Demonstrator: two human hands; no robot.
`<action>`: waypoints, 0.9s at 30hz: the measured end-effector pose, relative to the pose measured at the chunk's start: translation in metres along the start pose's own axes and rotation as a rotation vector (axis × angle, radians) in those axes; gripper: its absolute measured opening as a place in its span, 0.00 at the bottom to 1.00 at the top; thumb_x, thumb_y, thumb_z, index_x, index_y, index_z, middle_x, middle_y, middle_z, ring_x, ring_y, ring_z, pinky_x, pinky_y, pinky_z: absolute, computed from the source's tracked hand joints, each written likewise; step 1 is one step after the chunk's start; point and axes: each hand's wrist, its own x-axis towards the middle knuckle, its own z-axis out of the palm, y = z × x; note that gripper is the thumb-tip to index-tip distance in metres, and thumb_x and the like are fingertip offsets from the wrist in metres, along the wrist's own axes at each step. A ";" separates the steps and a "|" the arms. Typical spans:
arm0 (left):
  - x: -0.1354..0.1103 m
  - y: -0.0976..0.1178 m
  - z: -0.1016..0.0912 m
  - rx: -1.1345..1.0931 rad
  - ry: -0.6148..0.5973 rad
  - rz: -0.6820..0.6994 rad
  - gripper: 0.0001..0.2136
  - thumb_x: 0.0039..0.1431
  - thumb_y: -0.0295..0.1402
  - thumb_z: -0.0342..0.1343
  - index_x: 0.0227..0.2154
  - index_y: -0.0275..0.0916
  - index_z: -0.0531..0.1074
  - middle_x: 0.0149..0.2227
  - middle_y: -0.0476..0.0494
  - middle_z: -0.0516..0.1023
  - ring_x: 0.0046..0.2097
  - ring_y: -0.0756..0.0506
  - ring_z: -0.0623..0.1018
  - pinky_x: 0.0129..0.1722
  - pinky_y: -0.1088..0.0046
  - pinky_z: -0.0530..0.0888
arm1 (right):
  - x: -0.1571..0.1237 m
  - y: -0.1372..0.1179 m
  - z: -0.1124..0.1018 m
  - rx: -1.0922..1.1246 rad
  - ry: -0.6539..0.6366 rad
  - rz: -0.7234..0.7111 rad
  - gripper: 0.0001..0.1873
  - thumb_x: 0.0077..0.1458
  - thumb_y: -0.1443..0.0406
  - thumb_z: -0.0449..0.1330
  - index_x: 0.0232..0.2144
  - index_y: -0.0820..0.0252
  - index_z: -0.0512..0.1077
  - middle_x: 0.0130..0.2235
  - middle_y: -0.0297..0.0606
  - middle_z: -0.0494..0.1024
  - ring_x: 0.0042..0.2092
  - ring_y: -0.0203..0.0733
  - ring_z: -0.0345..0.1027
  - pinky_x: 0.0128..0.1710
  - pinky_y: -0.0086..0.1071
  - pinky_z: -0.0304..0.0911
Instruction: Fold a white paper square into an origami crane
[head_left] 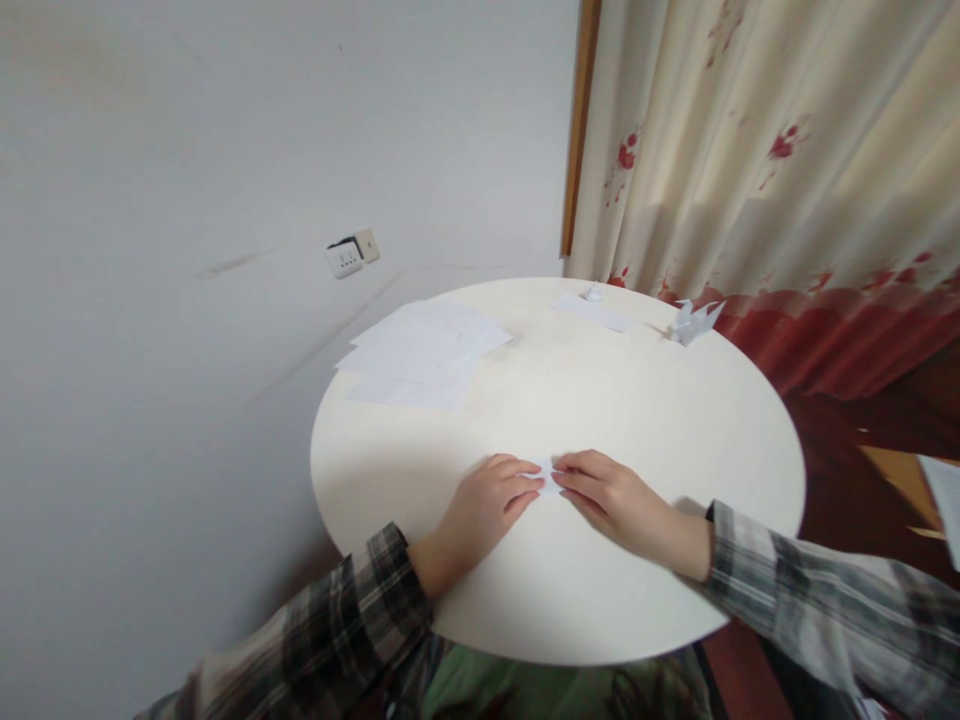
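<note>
A small folded white paper [547, 478] lies on the round white table [660, 420], mostly covered by my hands. My left hand [484, 507] lies flat over its left side, fingers stretched out and pressing down. My right hand [615, 500] comes from the right, its fingers extended and together, pressing on the paper's right side. The fingertips of both hands nearly meet over the paper. Both sleeves are plaid.
A loose stack of white sheets [424, 352] lies at the table's far left. A single sheet with a small folded piece [592, 303] and a finished paper crane [694, 320] sit at the far edge. A floral curtain [780, 180] hangs behind; a wall socket [351, 254] is on the left.
</note>
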 end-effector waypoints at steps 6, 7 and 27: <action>0.002 0.004 -0.003 -0.021 -0.029 -0.046 0.06 0.57 0.30 0.53 0.35 0.41 0.75 0.40 0.47 0.77 0.42 0.46 0.74 0.44 0.65 0.71 | 0.003 0.000 -0.003 0.018 -0.017 0.033 0.11 0.58 0.66 0.51 0.39 0.61 0.73 0.41 0.44 0.74 0.43 0.41 0.67 0.43 0.36 0.68; 0.002 0.005 -0.004 -0.023 -0.036 -0.055 0.07 0.57 0.30 0.53 0.36 0.40 0.75 0.40 0.47 0.77 0.42 0.46 0.73 0.44 0.66 0.71 | 0.003 -0.001 -0.003 0.023 -0.020 0.038 0.11 0.58 0.67 0.51 0.39 0.61 0.73 0.41 0.44 0.74 0.43 0.41 0.67 0.43 0.36 0.67; 0.016 0.010 -0.011 -0.105 -0.159 -0.174 0.06 0.56 0.29 0.52 0.34 0.39 0.73 0.38 0.46 0.74 0.43 0.46 0.71 0.46 0.68 0.66 | 0.012 -0.006 -0.010 0.055 -0.086 0.084 0.11 0.56 0.70 0.50 0.35 0.61 0.73 0.38 0.42 0.74 0.41 0.39 0.67 0.42 0.32 0.64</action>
